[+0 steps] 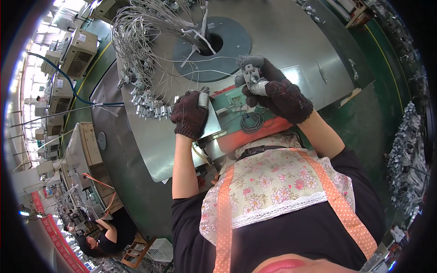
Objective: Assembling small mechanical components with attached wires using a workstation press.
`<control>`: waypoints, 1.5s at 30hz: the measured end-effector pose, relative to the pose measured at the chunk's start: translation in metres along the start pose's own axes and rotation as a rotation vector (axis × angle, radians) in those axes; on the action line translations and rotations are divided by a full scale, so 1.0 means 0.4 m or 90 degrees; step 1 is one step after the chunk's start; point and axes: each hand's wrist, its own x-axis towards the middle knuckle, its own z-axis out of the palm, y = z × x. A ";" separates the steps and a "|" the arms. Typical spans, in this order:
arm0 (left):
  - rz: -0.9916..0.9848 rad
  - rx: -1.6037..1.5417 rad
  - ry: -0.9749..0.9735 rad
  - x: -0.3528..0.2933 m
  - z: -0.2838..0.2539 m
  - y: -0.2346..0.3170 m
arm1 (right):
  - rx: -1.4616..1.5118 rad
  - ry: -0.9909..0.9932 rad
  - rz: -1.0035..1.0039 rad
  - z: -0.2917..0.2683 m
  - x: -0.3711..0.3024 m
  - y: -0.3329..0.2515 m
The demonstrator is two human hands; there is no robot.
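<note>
Both my hands wear dark knitted gloves with pale tape around some fingers. My right hand [289,98] is closed around a small grey metal bracket [250,75], held up over the near edge of the metal table [154,154]. Thin pale wires [209,73] run left from near this bracket. My left hand [190,113] rests at the table with its fingers curled in; what they hold, if anything, is hidden. Between my hands sits a green fixture [234,99], and a coil of dark thin cable [251,123] lies beside it.
A big bundle of grey wires [136,32] ends in several metal brackets [152,107] at the left. Behind my hands is a round dark plate [236,38] with a hole. A blue hose [59,70] hangs left. Another person [107,234] works at the lower left.
</note>
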 end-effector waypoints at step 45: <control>0.137 0.043 0.144 -0.001 0.023 0.008 | -1.359 -0.203 -0.006 -0.093 0.057 0.145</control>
